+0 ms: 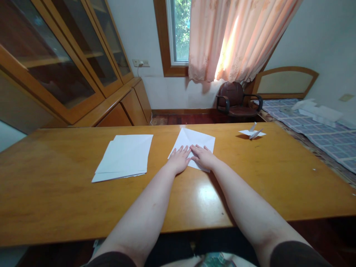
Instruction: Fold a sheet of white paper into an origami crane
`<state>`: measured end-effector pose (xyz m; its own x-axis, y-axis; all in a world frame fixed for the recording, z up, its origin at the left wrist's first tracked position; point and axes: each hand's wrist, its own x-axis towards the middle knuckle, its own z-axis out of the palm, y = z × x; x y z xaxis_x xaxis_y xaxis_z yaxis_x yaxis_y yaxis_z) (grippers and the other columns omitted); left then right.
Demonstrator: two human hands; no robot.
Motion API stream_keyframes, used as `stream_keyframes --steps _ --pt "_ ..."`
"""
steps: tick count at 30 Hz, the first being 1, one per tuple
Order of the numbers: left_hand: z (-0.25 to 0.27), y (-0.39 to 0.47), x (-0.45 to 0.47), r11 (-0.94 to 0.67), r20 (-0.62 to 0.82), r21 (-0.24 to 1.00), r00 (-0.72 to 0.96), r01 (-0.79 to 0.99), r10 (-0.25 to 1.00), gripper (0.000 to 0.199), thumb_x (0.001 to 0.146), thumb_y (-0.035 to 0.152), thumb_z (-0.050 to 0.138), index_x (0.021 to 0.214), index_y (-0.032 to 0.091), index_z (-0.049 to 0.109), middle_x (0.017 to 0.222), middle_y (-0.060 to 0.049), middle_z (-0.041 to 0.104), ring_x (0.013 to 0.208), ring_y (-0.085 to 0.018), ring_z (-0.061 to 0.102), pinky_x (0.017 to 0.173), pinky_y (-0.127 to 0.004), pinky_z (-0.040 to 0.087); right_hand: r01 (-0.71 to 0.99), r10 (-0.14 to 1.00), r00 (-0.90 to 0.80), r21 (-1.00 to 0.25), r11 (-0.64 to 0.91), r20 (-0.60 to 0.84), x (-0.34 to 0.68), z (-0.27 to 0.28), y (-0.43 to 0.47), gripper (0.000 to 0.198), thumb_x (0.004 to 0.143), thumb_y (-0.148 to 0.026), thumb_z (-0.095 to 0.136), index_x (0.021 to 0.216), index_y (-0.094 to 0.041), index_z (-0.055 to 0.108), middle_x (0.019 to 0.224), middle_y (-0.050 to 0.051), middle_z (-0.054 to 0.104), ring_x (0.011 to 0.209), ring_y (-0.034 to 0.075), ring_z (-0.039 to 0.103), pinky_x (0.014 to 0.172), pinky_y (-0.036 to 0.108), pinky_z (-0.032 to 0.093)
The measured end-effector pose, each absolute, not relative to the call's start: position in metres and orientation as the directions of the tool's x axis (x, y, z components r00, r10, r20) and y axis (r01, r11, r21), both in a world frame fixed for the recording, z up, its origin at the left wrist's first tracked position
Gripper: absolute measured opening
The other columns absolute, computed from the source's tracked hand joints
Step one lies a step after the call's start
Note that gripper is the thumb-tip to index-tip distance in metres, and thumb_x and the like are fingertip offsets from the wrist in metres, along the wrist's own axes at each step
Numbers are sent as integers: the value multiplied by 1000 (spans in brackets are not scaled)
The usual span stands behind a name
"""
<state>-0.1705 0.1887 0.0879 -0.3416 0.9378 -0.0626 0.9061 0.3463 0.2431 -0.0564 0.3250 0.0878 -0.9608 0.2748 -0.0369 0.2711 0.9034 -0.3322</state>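
Observation:
A white sheet of paper [196,136] with faint crease lines lies turned at an angle on the wooden table. Flat on its left part rests my left hand [179,160], fingers stretched out. My right hand [204,156] lies on the sheet's right part, its fingers also extended, and the fingertips of both hands nearly meet near the middle. The hands cover much of the paper's near half. To the left is a stack of white paper [125,154], its sheets slightly out of line. A folded paper crane [252,132] stands at the far right of the table.
The wooden table [69,207] stretches wide in front of me. Beyond it are a brown armchair [235,98] and a bed [319,122] with a checked cover and pale items on it. A glass-fronted cabinet [91,118] stands at the left.

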Motion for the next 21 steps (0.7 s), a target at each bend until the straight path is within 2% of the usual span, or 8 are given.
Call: stream_keyframes --steps 6,12,17,21 --pt "82 190 -171 468 -69 225 -465 854 882 64 87 55 34 145 28 26 154 -5 18 142 -26 12 113 -50 11 467 460 -883 -272 842 -93 -52 88 335 61 91 -49 35 146 -24 26 153 7 21 140 27 17 110 55 14" --pt "83 185 -180 637 -86 232 -637 735 766 69 86 58 30 146 25 23 154 -7 14 142 -28 10 111 -56 9 709 710 -696 -258 656 -110 -40 85 363 71 88 -58 31 147 -19 21 154 12 16 140 32 12 106 64 7" --pt "85 181 -185 755 -101 229 -756 615 647 70 87 56 25 147 20 22 155 -7 12 142 -31 7 110 -60 8 815 825 -554 -272 511 -110 -36 84 373 79 84 -64 34 147 -18 23 153 13 17 140 37 7 105 65 1" --pt "86 181 -189 797 -69 233 -808 558 586 77 84 60 31 145 15 25 154 -13 14 141 -34 7 110 -59 9 833 850 -520 -272 482 -87 -36 82 374 82 83 -65 34 147 -15 22 153 15 16 140 38 5 104 66 -2"
